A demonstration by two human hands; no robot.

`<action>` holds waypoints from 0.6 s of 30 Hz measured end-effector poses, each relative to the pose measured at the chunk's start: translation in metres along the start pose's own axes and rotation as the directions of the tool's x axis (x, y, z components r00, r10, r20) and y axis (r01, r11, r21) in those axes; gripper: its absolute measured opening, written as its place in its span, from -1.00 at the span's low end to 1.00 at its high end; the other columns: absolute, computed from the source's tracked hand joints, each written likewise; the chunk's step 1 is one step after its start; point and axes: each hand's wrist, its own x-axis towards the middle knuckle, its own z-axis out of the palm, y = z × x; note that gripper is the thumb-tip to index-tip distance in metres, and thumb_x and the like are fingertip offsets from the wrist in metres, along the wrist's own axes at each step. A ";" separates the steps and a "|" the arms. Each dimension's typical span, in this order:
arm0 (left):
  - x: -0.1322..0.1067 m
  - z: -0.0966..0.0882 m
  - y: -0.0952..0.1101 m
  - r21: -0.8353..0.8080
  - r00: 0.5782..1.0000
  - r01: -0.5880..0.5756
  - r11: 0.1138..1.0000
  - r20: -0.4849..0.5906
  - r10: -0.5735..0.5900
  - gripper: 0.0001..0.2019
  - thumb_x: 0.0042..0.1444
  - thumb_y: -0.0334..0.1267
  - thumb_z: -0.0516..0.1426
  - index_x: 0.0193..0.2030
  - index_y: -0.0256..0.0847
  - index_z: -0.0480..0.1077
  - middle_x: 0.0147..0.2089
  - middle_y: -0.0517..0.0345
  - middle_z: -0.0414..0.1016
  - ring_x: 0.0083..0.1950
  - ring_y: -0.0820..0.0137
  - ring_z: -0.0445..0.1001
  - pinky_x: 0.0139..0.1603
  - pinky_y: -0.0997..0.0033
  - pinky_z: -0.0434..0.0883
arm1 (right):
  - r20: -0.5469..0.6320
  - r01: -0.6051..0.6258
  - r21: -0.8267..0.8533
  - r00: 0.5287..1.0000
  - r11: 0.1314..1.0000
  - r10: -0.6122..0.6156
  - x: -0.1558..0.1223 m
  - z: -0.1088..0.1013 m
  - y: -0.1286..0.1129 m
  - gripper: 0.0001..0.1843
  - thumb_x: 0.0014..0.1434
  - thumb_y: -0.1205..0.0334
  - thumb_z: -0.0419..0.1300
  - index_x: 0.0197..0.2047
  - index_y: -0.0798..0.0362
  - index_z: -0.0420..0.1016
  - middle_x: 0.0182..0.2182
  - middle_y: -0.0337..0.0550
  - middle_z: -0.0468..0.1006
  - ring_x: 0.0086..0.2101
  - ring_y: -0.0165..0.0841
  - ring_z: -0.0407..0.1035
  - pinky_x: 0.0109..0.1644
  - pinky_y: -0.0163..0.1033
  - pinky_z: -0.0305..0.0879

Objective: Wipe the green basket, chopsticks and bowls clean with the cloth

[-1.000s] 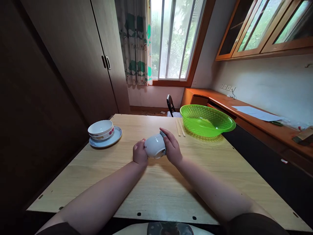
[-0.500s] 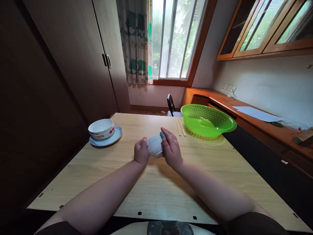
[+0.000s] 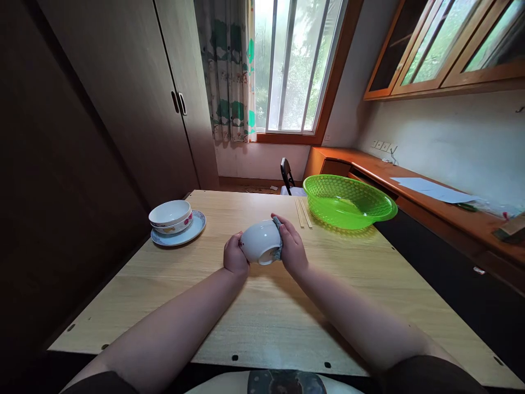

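Pale wood-grain tabletop (image 3: 262,328) fills most of your view, with a bright window (image 3: 303,71) and a grey curtain with green patches (image 3: 229,71) behind it, plus a tall dark wood wardrobe (image 3: 123,93) off to your left.

You've got a glossy white round bowl (image 3: 260,239) between your two hands, held just above the near-middle of the table, tipped on its side so the foot ring faces down and to the right. Your left hand (image 3: 235,256) is gripping its left side, thumb up top. Your right hand (image 3: 293,249) is pressing a crumpled grey-blue patterned cloth (image 3: 279,253) against the other side, so both hands are busy with it.

Biggest change from half a second ago: your right hand sits a bit further right, where it was covering more of the bowl. Now you can see way more of the white outside, the foot ring shows clearly, and more of the cloth pokes out.

Everything else is parked where it was. On your left, two stacked white floral bowls (image 3: 169,212) rest on a round white plate with a blue-patterned rim (image 3: 197,227). Far right, thin pale wooden chopsticks (image 3: 305,213) lie just beside a translucent bright green plastic basin (image 3: 348,210).
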 end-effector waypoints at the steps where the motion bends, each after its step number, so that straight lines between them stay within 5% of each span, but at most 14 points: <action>1: 0.001 0.000 0.000 -0.034 1.000 0.015 0.999 0.006 -0.015 -0.78 -0.19 -0.14 0.11 -0.63 -0.20 0.19 -0.63 0.32 0.25 -0.53 0.49 0.28 -0.48 0.49 0.22 | -0.007 -0.077 0.069 0.997 0.995 0.078 0.001 0.002 0.002 -0.50 0.28 -0.04 -0.10 0.09 0.06 0.39 0.03 -0.02 0.50 -0.02 -0.21 0.41 -0.05 -0.12 0.38; 7: 0.005 -0.002 0.000 -0.109 0.999 0.026 0.994 0.031 -0.023 -0.79 -0.20 -0.15 0.13 -0.62 -0.20 0.20 -0.62 0.31 0.24 -0.54 0.50 0.25 -0.50 0.49 0.21 | 0.038 -0.386 0.342 0.917 0.857 0.398 0.003 0.005 0.007 -0.57 0.17 -0.17 -0.08 -0.39 0.00 0.34 -0.51 -0.21 0.48 -0.46 -0.27 0.43 -0.43 -0.19 0.36; 13: 0.012 -0.009 -0.005 0.167 0.998 -0.065 0.984 0.000 0.066 -0.78 -0.13 -0.14 0.14 -0.59 -0.21 0.24 -0.57 0.32 0.24 -0.49 0.50 0.20 -0.46 0.50 0.18 | -0.064 -0.366 0.246 0.918 0.898 0.391 0.008 -0.004 -0.003 -0.65 0.09 -0.07 0.04 -0.57 -0.05 0.11 -0.65 -0.33 0.19 -0.61 -0.39 0.17 -0.52 -0.26 0.21; 18: 0.010 -0.007 0.000 0.346 0.990 -0.129 0.929 0.099 0.100 -0.72 -0.04 -0.08 0.09 -0.62 -0.19 0.19 -0.61 0.31 0.15 -0.51 0.50 0.11 -0.48 0.48 0.12 | 0.017 -0.332 0.072 0.943 0.941 0.331 0.018 -0.013 -0.010 -0.63 0.08 -0.04 -0.01 -0.63 -0.03 0.11 -0.67 -0.32 0.16 -0.62 -0.42 0.09 -0.54 -0.27 0.10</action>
